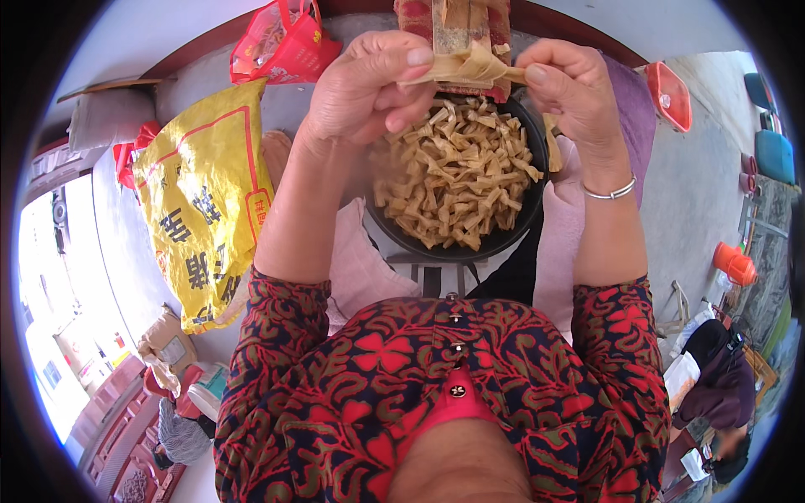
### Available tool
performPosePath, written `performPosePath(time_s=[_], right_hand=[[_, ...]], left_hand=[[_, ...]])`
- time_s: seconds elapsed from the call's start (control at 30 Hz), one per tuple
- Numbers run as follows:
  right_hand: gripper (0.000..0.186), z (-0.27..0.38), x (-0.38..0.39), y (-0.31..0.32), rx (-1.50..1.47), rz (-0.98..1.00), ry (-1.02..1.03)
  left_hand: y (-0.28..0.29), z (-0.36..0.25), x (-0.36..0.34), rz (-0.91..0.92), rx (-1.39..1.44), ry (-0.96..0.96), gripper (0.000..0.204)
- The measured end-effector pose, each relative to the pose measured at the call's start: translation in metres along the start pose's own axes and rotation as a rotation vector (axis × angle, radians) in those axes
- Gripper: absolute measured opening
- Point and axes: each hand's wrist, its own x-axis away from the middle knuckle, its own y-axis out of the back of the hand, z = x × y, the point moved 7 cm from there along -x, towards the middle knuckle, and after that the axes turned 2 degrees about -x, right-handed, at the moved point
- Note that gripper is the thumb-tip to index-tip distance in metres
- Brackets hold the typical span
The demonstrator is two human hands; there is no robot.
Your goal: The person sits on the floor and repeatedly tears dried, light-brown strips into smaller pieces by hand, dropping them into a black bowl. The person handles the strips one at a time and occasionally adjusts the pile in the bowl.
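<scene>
Between my two hands, above the far side of a round black pan (436, 251), stretches a tan, flat, folded strip (471, 65); its exact kind cannot be told. My left hand (362, 90) pinches one end between thumb and fingers. With thumb and forefinger, my right hand (579, 96) grips the narrower other end. The pan holds a heap of short, tan, knotted-looking pieces (457, 180) of similar colour. Beyond it, more long tan strips (457, 21) lie on a red patterned cloth (499, 29). Another tan strip (553, 142) hangs below my right hand, at the pan's right edge.
At the left lies a large yellow printed sack (205, 210), with a red carry bag (285, 46) farther off. Pale pink cloth (558, 226) lies by the pan's right side. A red basin (669, 99) and an orange container (734, 263) stand right. Another person (717, 377) is at lower right.
</scene>
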Motion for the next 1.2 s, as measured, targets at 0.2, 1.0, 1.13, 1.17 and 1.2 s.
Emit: performPosePath(time_s=[0.2,1.0,1.13,1.17,1.2], right_hand=[[0.012,-0.009,0.000,0.008,0.202,-0.076,-0.018],[0.019,-0.039,-0.054,0.060,1.508,-0.387,0.000],[0.019,-0.033,-0.041,0.056,1.161,-0.365,0.026],[0.021,-0.021,-0.037,0.045,0.943,-0.367,0.098],[0.022,-0.026,-0.033,0.033,0.636,-0.339,-0.026]], left_hand=[[0.028,-0.002,0.003,-0.184,-0.636,0.057,0.030],[0.059,0.016,-0.057,-0.480,-1.845,0.078,0.032],[0.050,0.023,-0.028,-0.348,-1.734,0.359,0.038],[0.044,0.027,-0.021,-0.292,-1.669,0.426,0.040],[0.026,0.024,-0.018,-0.316,-1.646,0.207,0.045]])
